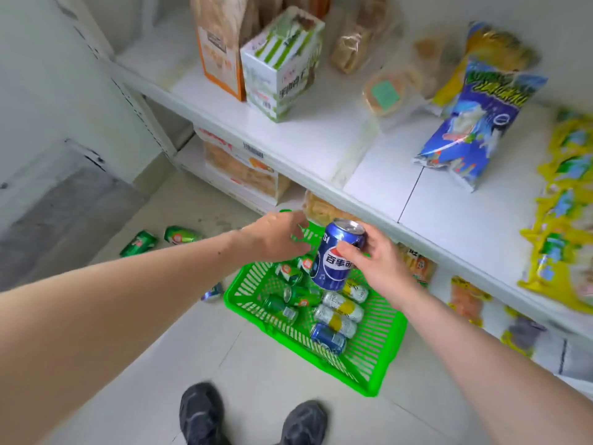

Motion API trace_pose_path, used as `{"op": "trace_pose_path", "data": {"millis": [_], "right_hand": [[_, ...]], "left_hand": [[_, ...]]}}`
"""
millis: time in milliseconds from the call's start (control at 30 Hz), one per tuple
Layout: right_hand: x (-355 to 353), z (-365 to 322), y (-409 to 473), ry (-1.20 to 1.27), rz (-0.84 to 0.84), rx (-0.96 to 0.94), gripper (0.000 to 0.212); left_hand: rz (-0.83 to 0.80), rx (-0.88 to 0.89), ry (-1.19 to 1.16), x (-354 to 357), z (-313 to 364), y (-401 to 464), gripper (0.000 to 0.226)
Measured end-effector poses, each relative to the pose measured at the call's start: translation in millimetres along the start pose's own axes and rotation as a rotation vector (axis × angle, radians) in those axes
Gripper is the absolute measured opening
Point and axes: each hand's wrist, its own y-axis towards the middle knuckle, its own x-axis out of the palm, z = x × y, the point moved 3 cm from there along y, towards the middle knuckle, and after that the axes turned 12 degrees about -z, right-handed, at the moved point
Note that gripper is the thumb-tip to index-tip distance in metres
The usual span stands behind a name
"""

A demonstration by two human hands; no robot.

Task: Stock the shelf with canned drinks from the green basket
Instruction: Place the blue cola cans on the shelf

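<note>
Your right hand grips a blue can, tilted, above the green basket on the floor below the white shelf. Your left hand hovers beside it, fingers loosely curled, holding nothing. More cans lie in the basket.

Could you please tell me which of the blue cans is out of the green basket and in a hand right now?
The blue Pepsi can, gripped by the right hand above the green basket. The other blue can lies on its side in the basket's near corner.
</note>
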Motion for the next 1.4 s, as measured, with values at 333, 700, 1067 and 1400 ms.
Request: {"op": "trace_pose_path", "data": {"millis": [333,700,1067,1400], "right_hand": [[-25,-165,-53,0.082,0.094,-0.192,0.03],[-25,-296,-107,0.057,0.165,-0.285,0.032],[-34,-414,-133,0.049,0.175,-0.395,0.027],[-86,-471,-76,-0.009,0.415,-0.435,0.049]], "left_hand": [[-0.028,0.114,-0.039,-124,69,-102,0.05],[-0.156,0.267,0.053,-227,124,-210,0.052],[-0.062,0.344,0.123,-315,169,-274,0.036],[0.16,0.335,0.089,-373,204,-241,0.051]]}}
